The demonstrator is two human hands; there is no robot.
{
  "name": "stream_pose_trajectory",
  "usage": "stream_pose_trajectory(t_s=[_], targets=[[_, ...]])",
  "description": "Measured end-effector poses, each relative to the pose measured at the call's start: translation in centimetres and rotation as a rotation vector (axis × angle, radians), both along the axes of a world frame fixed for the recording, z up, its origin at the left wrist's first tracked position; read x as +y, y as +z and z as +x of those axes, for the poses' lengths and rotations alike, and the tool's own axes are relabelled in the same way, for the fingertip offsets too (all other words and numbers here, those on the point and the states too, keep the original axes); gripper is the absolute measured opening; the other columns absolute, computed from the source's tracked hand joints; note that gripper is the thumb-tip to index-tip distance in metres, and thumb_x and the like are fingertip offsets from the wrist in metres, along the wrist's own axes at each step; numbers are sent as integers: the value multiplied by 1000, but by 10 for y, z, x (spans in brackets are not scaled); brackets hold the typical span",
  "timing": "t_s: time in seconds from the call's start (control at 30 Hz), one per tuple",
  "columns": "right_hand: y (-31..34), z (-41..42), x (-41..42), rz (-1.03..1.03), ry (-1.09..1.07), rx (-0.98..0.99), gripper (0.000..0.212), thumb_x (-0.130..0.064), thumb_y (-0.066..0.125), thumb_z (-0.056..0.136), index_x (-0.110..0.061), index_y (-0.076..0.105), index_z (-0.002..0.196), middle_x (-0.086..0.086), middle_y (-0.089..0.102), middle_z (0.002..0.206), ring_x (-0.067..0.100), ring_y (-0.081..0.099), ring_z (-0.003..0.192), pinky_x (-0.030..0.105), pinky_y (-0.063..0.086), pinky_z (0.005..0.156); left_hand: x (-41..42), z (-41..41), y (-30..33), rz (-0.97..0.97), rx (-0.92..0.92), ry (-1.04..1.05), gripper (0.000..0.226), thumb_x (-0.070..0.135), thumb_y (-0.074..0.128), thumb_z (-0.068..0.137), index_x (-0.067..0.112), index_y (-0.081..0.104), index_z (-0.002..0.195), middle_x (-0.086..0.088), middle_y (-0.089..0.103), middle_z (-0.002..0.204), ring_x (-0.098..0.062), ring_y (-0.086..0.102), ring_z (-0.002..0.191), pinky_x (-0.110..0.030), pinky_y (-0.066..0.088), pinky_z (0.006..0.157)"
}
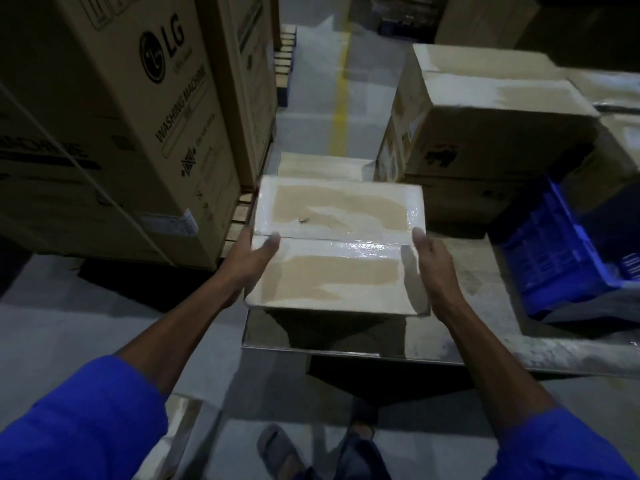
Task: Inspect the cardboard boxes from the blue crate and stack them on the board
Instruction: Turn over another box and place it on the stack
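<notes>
A taped cardboard box [332,247] with shiny clear tape across its top is held in the middle of the view, above the near left corner of the board [450,344]. My left hand [254,251] grips its left side with the thumb on top. My right hand [431,261] grips the right side, thumb up along the edge. The blue crate [561,251] stands tilted at the right on the board. Beyond the held box, stacked cardboard boxes [485,133] sit on the board.
Tall washing machine cartons [114,133] on a wooden pallet [242,209] fill the left. A grey aisle floor with a yellow line [341,98] runs ahead between the stacks. My sandalled feet [280,448] are at the bottom, below the board's near edge.
</notes>
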State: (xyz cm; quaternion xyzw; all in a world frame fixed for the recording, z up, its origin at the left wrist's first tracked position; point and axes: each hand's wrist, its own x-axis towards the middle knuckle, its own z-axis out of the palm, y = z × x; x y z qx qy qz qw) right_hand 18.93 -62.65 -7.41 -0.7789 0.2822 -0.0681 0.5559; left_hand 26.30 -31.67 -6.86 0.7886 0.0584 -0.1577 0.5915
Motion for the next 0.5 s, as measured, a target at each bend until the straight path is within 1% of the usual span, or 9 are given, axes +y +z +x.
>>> stream_pose_trajectory(t_s=[0.07, 0.1, 0.13, 0.2, 0.27, 0.33, 0.37, 0.43, 0.5], targets=[[10, 2, 0, 101, -49, -109, 49, -71, 44, 98, -29, 60, 115, 5, 68, 118, 27, 67, 106, 51, 55, 92, 5, 5, 7, -163, 24, 100, 85, 80, 57, 78, 22, 47, 140, -6, 67, 127, -29, 68, 111, -56, 57, 93], [15, 4, 1, 169, -80, -146, 47, -70, 42, 100, -29, 61, 116, 4, 68, 122, 23, 67, 108, 49, 54, 92, 6, 8, 10, -260, 53, 132, 90, 87, 52, 77, 23, 49, 141, -8, 67, 131, -32, 68, 116, -60, 55, 97], [19, 5, 0, 228, -104, -171, 52, -69, 39, 101, -28, 62, 122, 3, 68, 126, 20, 67, 111, 48, 55, 95, 6, 9, 17, -331, 73, 147, 89, 89, 45, 79, 24, 56, 139, -9, 69, 131, -32, 67, 119, -61, 53, 100], [22, 4, 1, 282, -118, -175, 74, -80, 36, 95, -25, 60, 138, 1, 67, 135, 21, 64, 120, 45, 55, 97, 7, 5, 29, -378, 120, 213, 81, 86, 28, 88, 25, 68, 124, -8, 71, 127, -30, 66, 120, -61, 51, 102], [21, 0, 1, 293, -131, -142, 92, -96, 40, 76, -29, 64, 134, 0, 69, 133, 21, 65, 119, 43, 56, 93, 10, 4, 29, -368, 150, 232, 82, 85, 22, 90, 24, 68, 117, -9, 71, 125, -31, 65, 120, -63, 49, 103], [21, -4, -1, 273, -130, -103, 93, -104, 47, 60, -35, 66, 120, -2, 70, 127, 18, 67, 113, 43, 57, 90, 12, 3, 29, -323, 154, 191, 84, 90, 27, 85, 23, 65, 118, -10, 70, 126, -33, 64, 121, -63, 47, 104], [21, -4, -4, 254, -123, -92, 87, -101, 51, 62, -36, 64, 119, -1, 69, 127, 20, 66, 114, 45, 57, 91, 13, 4, 30, -303, 157, 160, 85, 93, 33, 78, 25, 63, 119, -9, 70, 127, -33, 64, 121, -62, 48, 104], [26, 0, -8, 201, -101, -68, 72, -85, 55, 77, -32, 59, 126, 2, 64, 132, 25, 63, 118, 54, 56, 98, 13, 11, 31, -248, 180, 125, 91, 98, 53, 62, 30, 60, 123, -5, 70, 127, -31, 67, 117, -62, 51, 101], [33, 9, -13, 77, -44, -10, 68, -70, 60, 91, -24, 53, 140, 0, 58, 136, 25, 59, 120, 53, 54, 100, 9, 18, 40, -177, 170, 94, 77, 84, 70, 66, 31, 55, 119, -4, 69, 127, -28, 69, 112, -60, 53, 99]])
